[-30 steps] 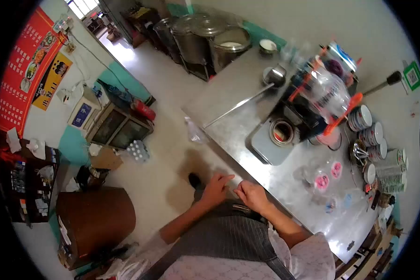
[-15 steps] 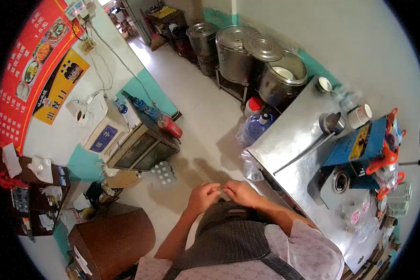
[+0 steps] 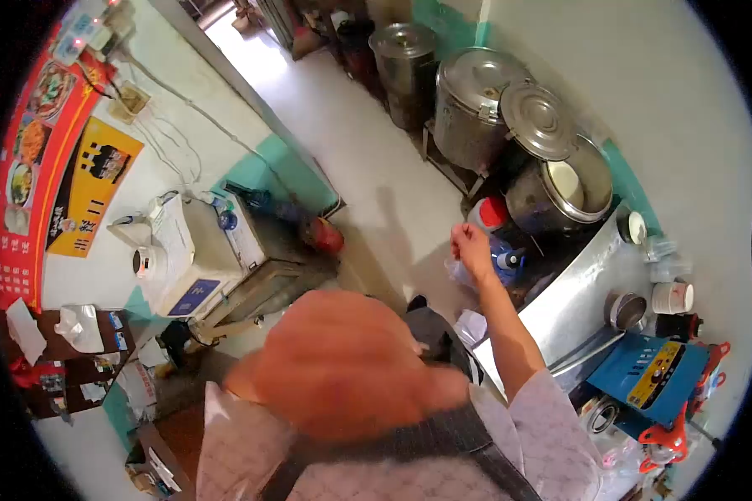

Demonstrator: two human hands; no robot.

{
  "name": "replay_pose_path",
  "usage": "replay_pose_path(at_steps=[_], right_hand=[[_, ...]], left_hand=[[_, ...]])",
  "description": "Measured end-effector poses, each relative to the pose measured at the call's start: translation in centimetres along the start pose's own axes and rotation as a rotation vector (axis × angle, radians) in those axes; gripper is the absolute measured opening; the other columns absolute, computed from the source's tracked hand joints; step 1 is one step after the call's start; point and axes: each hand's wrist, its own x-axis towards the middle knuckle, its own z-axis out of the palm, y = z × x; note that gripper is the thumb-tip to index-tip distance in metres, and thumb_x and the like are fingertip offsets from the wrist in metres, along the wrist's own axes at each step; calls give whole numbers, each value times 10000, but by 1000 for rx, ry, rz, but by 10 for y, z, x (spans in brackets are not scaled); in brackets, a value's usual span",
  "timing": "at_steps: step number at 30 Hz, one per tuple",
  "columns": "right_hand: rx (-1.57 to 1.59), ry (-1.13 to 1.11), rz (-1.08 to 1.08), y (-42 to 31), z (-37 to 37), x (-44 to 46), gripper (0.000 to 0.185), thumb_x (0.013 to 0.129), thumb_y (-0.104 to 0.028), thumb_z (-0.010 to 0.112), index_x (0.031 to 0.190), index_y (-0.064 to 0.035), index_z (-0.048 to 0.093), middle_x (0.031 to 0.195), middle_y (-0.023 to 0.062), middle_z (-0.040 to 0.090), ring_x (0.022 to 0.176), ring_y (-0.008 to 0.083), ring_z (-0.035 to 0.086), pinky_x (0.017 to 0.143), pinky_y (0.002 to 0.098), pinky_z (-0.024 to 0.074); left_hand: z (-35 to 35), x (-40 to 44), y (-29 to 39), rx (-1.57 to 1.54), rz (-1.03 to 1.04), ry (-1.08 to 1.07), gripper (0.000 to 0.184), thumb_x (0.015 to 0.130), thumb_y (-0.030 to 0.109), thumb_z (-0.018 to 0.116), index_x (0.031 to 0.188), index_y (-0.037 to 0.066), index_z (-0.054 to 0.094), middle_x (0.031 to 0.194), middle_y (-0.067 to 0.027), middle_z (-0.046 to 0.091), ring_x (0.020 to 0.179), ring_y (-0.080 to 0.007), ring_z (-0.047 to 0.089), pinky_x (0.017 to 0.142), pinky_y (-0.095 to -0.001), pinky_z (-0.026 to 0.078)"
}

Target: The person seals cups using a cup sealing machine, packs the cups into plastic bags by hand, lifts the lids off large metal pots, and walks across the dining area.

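My left hand (image 3: 347, 363) is raised close to the camera in front of my chest. It is large and smeared by motion, so its fingers cannot be made out. My right hand (image 3: 471, 248) hangs out over the floor with its fingers curled in, and nothing shows in them. Just beyond it stand a blue bottle (image 3: 507, 262) and a container with a red lid (image 3: 495, 212). To its right runs the steel counter (image 3: 560, 321).
Large lidded steel pots (image 3: 476, 108) line the wall; one pot (image 3: 551, 200) is partly uncovered. On the counter sit a long-handled ladle (image 3: 624, 311), paper cups (image 3: 672, 297) and a blue box (image 3: 656, 371). A cabinet (image 3: 284, 280) stands left of the floor passage (image 3: 359, 184).
My hands have parted from their meeting point at my waist. The left rose towards the camera; the right swung forward towards the blue bottle. The view has moved nearer the pots.
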Motion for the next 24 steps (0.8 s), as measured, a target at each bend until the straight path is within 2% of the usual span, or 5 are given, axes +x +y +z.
replay_pose_path(at_steps=[10,18,21,22,24], right_hand=[[260,269,192,-28,-5,105,162,945,-239,650,949,-83,608,749,30,609,585,120,562,525,281,492],[670,637,146,-46,-25,164,311,942,-363,673,855,-73,604,696,46,612,570,169,575,550,315,505],[714,636,126,-52,-41,192,347,919,-408,700,833,-82,620,701,48,623,574,178,591,574,313,517],[806,617,122,-42,-53,207,368,908,-427,710,815,-80,629,717,45,634,600,181,600,593,316,519],[887,628,131,-43,-68,230,371,920,-423,695,931,-64,604,838,84,644,707,205,619,632,333,526]], left_hand=[[-98,129,-91,-126,241,-281,206,771,297,772,842,110,723,706,-35,663,598,-168,638,524,-262,502],[-116,202,-141,-25,110,-447,243,737,290,837,827,99,717,670,-19,634,536,-135,599,487,-229,508],[-70,209,-141,-46,-87,290,371,743,60,689,1086,178,768,643,51,519,580,-132,485,451,-237,392],[-77,215,-158,-263,-36,50,329,762,50,687,1058,170,769,575,50,470,480,-100,386,394,-232,324],[-55,242,-199,-348,427,-15,306,779,42,686,1061,137,756,523,43,437,401,-73,323,347,-226,267]])
